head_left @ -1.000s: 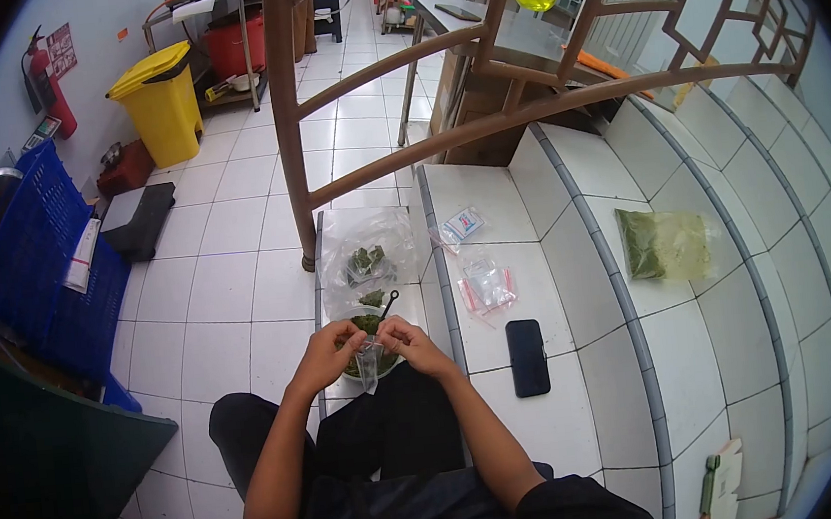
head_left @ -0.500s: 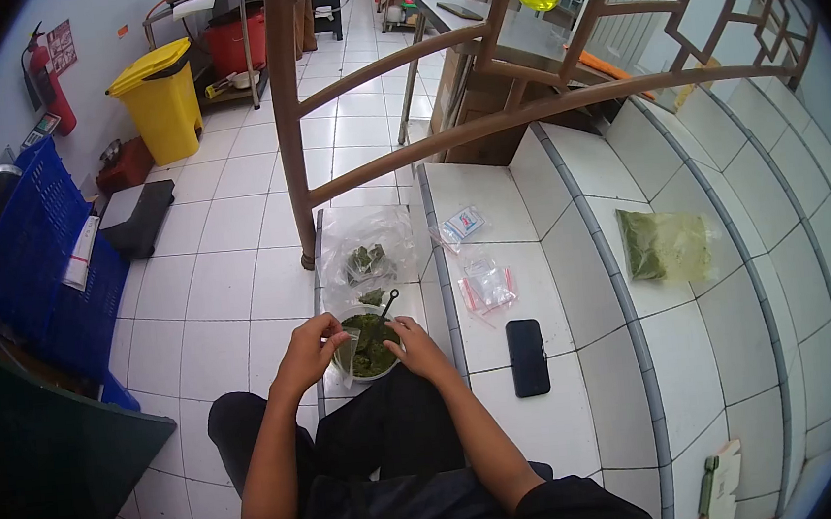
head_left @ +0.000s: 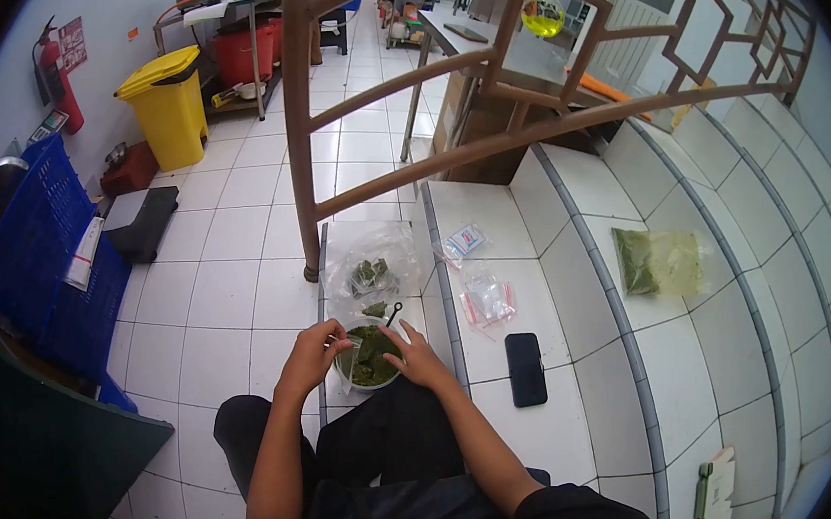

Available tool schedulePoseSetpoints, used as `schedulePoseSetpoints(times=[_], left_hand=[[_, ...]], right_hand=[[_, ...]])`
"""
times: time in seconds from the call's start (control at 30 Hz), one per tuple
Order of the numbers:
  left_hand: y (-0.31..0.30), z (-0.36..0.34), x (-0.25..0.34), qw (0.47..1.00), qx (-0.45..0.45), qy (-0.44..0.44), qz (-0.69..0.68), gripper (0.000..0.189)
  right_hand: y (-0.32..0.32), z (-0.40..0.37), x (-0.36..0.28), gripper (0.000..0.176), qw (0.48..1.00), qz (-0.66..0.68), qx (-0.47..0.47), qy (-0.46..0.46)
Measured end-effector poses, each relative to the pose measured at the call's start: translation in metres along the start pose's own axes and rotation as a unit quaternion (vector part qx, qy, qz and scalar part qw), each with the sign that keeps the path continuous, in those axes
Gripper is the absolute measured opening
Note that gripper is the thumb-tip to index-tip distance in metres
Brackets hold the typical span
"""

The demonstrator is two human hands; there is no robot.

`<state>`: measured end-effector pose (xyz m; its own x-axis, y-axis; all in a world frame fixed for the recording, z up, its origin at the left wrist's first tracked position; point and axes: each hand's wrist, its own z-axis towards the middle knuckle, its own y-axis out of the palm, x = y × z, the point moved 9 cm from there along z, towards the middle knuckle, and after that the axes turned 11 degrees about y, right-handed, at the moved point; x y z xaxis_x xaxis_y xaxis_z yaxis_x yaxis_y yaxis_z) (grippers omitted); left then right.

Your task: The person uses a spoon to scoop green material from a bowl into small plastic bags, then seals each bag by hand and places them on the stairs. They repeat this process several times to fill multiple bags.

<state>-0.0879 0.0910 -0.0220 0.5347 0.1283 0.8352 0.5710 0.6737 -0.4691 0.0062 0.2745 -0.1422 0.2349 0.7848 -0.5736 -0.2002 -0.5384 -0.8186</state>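
A round bowl of green leafy material stands on the low step in front of my knees. At its left side my left hand pinches a small clear plastic bag, which hangs over the rim. My right hand rests at the bowl's right side, fingers apart over the green contents. A dark handle with a ring end sticks up from the bowl beside those fingers; its lower end is hidden. Just behind lies a small packed green bag, and farther back a clear bag with more green packets.
On the step to the right lie a phone, empty zip bags and a blue-white packet. Higher up is a large bag of green powder. A brown railing rises ahead; blue crates stand left.
The view has tilted slightly, so the scene sits lower. My right hand's fingers have shifted a little over the bowl, and the dark handle leans lower. My left hand keeps the small bag.
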Motion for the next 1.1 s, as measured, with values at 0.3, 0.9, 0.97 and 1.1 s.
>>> schedulePoseSetpoints(times=[0.3, 0.9, 0.97, 1.1], left_hand=[[-0.015, -0.001, -0.008, 0.999, 0.031, 0.031, 0.022, 0.022], [-0.087, -0.023, -0.001, 0.976, 0.206, 0.072, -0.001, 0.013], [-0.087, -0.021, -0.004, 0.972, 0.214, 0.097, -0.008, 0.015], [-0.085, -0.020, -0.007, 0.974, 0.203, 0.097, 0.014, 0.021]], right_hand=[[0.018, 0.010, 0.017, 0.065, 0.999, 0.019, -0.028, 0.004], [0.029, 0.060, 0.006, 0.047, 0.996, 0.032, 0.060, -0.059], [0.016, 0.049, -0.003, 0.039, 0.995, 0.031, 0.089, -0.038], [-0.012, 0.026, -0.030, 0.023, 0.985, 0.005, 0.146, -0.095]])
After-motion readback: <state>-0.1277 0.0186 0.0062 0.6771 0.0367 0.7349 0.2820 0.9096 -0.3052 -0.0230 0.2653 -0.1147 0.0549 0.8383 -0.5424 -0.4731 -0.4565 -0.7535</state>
